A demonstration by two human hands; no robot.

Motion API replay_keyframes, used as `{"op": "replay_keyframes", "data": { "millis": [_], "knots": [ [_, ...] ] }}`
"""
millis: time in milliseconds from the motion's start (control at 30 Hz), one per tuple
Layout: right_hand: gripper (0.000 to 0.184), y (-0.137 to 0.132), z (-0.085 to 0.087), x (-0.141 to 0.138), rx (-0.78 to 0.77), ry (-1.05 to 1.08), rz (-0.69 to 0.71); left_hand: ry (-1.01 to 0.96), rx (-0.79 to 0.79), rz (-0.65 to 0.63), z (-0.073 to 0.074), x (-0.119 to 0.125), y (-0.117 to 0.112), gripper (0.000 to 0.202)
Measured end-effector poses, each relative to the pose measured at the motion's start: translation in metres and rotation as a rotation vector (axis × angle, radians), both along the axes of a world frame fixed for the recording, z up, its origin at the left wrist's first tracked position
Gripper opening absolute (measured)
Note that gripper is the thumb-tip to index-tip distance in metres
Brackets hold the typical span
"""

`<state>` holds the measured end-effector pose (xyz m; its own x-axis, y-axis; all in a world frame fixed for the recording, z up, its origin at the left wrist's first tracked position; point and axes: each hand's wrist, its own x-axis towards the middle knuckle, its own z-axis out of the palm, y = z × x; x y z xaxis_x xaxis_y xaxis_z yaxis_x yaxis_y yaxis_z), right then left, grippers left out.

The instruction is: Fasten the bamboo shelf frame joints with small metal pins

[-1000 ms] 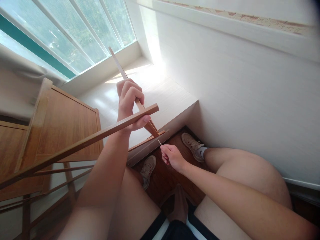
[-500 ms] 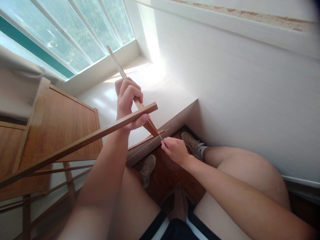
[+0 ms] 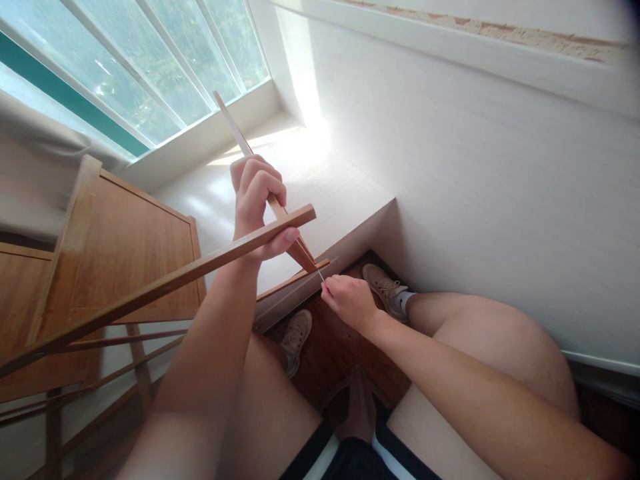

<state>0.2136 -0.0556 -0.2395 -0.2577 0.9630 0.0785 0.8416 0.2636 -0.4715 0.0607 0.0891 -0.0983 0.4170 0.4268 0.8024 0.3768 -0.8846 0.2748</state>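
My left hand (image 3: 257, 190) is closed round a wooden bar (image 3: 234, 127) that slants from the window side down toward my right hand. Its thumb presses under the end of a long wooden rail (image 3: 165, 283), which crosses in front of the wrist. Where the bar's lower end meets another wooden strip (image 3: 295, 277), a thin metal rod (image 3: 321, 275) sticks out. The fingertips of my right hand (image 3: 349, 301) pinch this rod. Its far end and the part inside my fingers are hidden, so I cannot tell the tool's exact kind.
A brown wooden panelled piece of furniture (image 3: 130, 247) stands at the left. A pale sill (image 3: 345, 180) lies under the window (image 3: 150, 67), and a white wall (image 3: 475, 173) rises at the right. My shoes (image 3: 297, 337) rest on a dark wooden floor (image 3: 330, 363).
Almost nothing differs. My right hand has shifted very slightly at the metal rod; my left hand and the wooden pieces stay in place.
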Motion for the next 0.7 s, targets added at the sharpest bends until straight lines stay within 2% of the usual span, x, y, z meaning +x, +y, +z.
{"op": "replay_keyframes", "data": {
  "millis": [700],
  "knots": [
    [0.031, 0.0008, 0.0095, -0.0034, -0.014, -0.029, -0.004, 0.015, -0.002, 0.001, -0.0006, -0.0014, 0.0005, 0.052]
  ]
}}
